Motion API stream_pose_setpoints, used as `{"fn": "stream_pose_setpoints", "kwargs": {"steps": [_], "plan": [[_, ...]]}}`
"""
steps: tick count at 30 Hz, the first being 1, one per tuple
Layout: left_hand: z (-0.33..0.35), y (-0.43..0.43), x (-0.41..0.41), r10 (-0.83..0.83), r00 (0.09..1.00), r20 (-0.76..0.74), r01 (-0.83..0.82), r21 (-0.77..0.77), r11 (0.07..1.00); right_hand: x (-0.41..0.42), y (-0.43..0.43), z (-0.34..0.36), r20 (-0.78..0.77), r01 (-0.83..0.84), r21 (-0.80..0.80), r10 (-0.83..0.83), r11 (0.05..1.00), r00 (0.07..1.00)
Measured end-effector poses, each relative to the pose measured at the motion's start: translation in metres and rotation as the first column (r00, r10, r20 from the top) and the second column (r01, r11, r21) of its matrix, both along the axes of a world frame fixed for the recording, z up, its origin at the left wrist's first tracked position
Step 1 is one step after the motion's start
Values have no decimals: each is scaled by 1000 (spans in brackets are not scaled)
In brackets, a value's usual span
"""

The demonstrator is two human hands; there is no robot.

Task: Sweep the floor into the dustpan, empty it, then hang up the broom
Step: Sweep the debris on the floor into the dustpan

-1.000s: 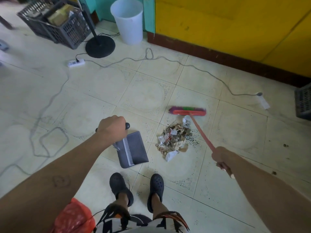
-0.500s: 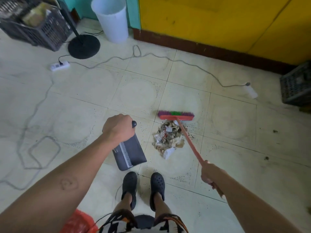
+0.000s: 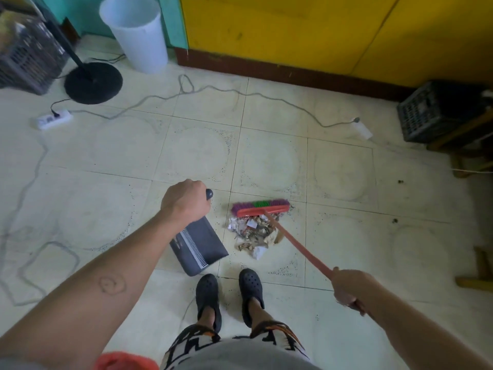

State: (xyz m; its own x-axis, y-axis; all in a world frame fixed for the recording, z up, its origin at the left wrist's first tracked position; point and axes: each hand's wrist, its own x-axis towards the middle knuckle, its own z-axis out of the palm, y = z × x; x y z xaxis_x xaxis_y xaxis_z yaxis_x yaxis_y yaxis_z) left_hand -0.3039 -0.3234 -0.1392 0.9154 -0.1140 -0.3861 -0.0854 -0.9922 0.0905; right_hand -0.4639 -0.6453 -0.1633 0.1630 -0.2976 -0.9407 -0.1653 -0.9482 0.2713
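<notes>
left hand (image 3: pixel 186 201) is gripping the grey dustpan (image 3: pixel 200 244) by its handle, with the pan sitting low just left of the litter pile (image 3: pixel 253 233), not touching it. right hand (image 3: pixel 346 287) is clutching the red broom (image 3: pixel 262 208) by its stick, head resting on the pile's far edge. risk: the pan mouth isn't lining up with the pile, so a near-side pull is likely sending scraps past it onto the clogs (image 3: pixel 208 292). a fast stroke risks scattering the light paper.
</notes>
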Motion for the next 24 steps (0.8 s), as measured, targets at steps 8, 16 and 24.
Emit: {"fn": "stream_pose_setpoints", "kwargs": {"steps": [8, 16, 24], "plan": [[1, 11, 0, -120, 993, -18, 120, -15, 993, -8, -4, 22, 211, 270, 72, -279, 960, 937], [-3, 30, 3, -184, 981, -54, 185, 11, 983, 14, -22, 1, 375, 486, 97, -484, 868, 791], [-9, 55, -1, -161, 985, -61, 163, 36, 986, -5, 43, -62, 303, 678, 134, -681, 723, 667]]}}
